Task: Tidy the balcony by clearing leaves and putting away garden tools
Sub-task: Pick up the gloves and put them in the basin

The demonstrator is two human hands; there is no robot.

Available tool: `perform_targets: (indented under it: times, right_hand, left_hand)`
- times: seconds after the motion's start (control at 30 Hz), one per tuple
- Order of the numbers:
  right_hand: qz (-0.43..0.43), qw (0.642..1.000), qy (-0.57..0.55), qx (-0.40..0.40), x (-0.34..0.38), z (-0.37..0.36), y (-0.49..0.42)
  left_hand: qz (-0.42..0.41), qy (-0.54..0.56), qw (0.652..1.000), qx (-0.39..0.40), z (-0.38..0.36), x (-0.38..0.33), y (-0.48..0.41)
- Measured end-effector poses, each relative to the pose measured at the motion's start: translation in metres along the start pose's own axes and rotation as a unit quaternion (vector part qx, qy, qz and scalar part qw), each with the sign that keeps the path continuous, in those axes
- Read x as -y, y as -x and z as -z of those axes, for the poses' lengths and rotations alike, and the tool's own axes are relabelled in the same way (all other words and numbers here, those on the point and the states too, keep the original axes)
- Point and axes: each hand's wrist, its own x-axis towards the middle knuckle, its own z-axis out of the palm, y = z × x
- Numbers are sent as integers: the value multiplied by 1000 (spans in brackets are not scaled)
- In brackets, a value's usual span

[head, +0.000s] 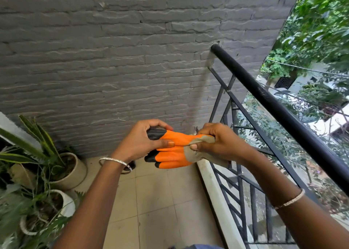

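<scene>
Bright, soft daylight, coming in from the open side past the railing [283, 105]. No hard shadows, only faint shade on the floor tiles [154, 195] along the wall edge. Grey wall [113, 59] evenly lit, with a slight sheen on the brick ridges. Pale buildings behind the trees [321, 22] are washed out. Potted plants [37, 173] at the floor's left edge are smeared and soft. Wide-angle bend: brick courses curve and the rail bows toward the frame edges. Gloves [175, 150] at centre are sharp.
</scene>
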Motion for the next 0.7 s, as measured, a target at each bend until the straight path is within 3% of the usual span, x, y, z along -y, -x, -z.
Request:
perform_targets:
  times: [0.17, 0.3, 0.43, 0.53, 0.63, 0.7]
  right_hand:
    - [-24, 998, 49, 21, -6, 3, 33]
    - [-52, 997, 34, 50, 2, 3, 65]
    - [-129, 992, -3, -16, 4, 14, 108]
    - [-155, 976, -150, -37, 5, 28, 155]
    - [-156, 916, -333, -160, 18, 32, 206]
    - [-163, 872, -354, -295, 25, 25, 227]
  left_hand:
    - [-74, -229, 967, 89, -32, -13, 0]
    - [-80, -182, 957, 209, -79, -28, 6]
    - [-99, -156, 964, 192, -106, -30, 22]
    - [-86, -114, 977, 161, -125, -27, 39]
    - [-42, -4, 985, 166, -152, -39, 70]
    - [-29, 63, 980, 185, -171, -53, 93]
